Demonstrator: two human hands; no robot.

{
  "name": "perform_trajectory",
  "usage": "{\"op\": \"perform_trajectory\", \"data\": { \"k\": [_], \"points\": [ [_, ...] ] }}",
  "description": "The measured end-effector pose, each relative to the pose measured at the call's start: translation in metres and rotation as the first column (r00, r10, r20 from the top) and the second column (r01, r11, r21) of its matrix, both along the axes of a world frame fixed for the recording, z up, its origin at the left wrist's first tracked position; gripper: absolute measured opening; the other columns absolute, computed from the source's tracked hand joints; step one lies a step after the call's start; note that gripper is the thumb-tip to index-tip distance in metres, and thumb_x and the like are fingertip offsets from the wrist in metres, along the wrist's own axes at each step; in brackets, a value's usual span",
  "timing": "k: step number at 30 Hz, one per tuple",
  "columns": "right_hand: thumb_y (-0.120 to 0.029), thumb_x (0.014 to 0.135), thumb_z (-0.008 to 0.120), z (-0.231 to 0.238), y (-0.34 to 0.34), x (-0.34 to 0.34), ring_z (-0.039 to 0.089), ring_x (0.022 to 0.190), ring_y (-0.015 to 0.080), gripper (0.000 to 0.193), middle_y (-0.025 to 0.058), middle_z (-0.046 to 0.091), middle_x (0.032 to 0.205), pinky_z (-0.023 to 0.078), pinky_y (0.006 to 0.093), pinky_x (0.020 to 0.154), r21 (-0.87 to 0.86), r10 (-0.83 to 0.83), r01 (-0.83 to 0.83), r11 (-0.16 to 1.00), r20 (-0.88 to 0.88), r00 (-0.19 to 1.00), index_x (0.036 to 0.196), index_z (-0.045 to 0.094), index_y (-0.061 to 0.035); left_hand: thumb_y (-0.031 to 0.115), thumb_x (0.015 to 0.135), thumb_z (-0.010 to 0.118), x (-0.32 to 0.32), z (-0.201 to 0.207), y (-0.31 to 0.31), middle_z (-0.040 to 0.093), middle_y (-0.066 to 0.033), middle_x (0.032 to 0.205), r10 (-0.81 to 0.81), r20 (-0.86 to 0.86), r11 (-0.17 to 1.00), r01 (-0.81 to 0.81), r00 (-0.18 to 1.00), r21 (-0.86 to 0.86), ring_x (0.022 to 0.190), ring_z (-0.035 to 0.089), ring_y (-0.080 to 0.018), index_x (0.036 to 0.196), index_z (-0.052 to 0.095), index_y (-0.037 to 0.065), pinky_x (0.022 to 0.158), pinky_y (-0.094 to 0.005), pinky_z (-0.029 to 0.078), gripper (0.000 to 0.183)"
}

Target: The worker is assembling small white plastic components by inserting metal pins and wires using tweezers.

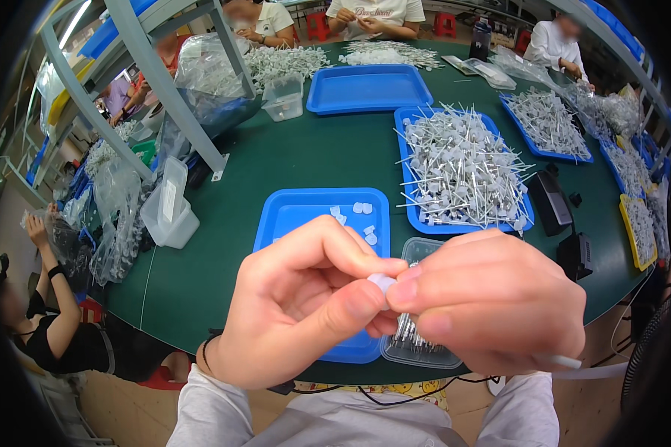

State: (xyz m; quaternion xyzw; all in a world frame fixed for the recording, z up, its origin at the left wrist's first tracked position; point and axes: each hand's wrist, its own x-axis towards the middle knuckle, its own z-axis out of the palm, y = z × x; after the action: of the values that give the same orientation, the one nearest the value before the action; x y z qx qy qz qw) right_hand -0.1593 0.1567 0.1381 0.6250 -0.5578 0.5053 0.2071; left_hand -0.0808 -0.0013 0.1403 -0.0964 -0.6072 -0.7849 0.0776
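My left hand [287,305] is closed in a pinch, thumb and forefinger on a small translucent white plastic cap [381,281]. Against the same cap press the fingertips of my right hand [499,302], its fingers folded together. The end of a thin white stick [561,362] pokes out below the right palm; the rest of it is hidden by that hand. Beneath both hands lies a blue tray [294,208] holding several loose white caps [362,208]. Partly covered by my right hand, a clear plastic box [423,244] contains thin metal pins [414,337].
A blue tray [408,217] heaped with white-capped sticks [462,164] stands ahead right, near black devices [550,201]. Farther off is another blue tray [369,89]. A metal shelf leg [175,97] and clear tubs [170,216] stand left. Co-workers sit around the green table [238,171].
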Motion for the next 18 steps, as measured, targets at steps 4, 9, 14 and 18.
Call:
{"op": "perform_trajectory", "data": {
  "k": [4,9,14,18],
  "points": [
    [0.009,0.069,0.061,-0.004,-0.004,-0.004,0.061,0.071,0.0249,0.021,0.0158,0.062,0.084,0.050,0.0318,0.060,-0.038,0.024,-0.023,0.999,0.020,1.000,0.086,0.054,-0.0012,0.007,0.084,0.055,-0.002,-0.009,-0.011,0.056,-0.0120,0.091,-0.103,-0.088,0.992,0.109,0.991,0.062,0.076,0.057,-0.0142,0.095,0.051,-0.005,0.067,-0.0263,0.048,0.017],
    [0.010,0.070,0.059,0.000,-0.006,-0.012,0.062,0.074,0.0234,0.022,0.0167,0.061,0.081,0.051,0.0311,0.064,-0.102,0.243,-0.223,0.970,0.289,0.926,0.088,0.051,-0.0009,0.011,0.086,0.052,-0.001,-0.004,-0.011,0.055,-0.0111,0.089,-0.133,-0.097,0.991,0.133,0.986,0.000,0.078,0.057,-0.0146,0.098,0.050,-0.005,0.068,-0.0266,0.047,0.020],
    [-0.001,0.073,0.060,0.003,-0.003,0.003,0.061,0.073,0.0206,0.020,0.0189,0.060,0.079,0.050,0.0291,0.065,-0.219,0.288,-0.200,0.955,0.844,0.452,0.088,0.047,-0.0003,0.013,0.090,0.041,0.001,-0.003,-0.014,0.055,-0.0111,0.088,-0.138,-0.102,0.983,0.123,0.985,-0.137,0.082,0.055,-0.0143,0.101,0.049,-0.006,0.073,-0.0265,0.045,0.023],
    [-0.005,0.075,0.060,0.001,-0.003,0.002,0.060,0.069,0.0190,0.020,0.0193,0.060,0.080,0.049,0.0270,0.061,-0.249,0.309,-0.231,0.941,0.909,0.279,0.089,0.047,0.0004,0.008,0.088,0.039,0.001,-0.002,-0.014,0.056,-0.0113,0.091,-0.183,-0.092,0.978,0.171,0.979,-0.121,0.082,0.055,-0.0137,0.098,0.050,-0.006,0.072,-0.0264,0.045,0.020]
  ]
}}
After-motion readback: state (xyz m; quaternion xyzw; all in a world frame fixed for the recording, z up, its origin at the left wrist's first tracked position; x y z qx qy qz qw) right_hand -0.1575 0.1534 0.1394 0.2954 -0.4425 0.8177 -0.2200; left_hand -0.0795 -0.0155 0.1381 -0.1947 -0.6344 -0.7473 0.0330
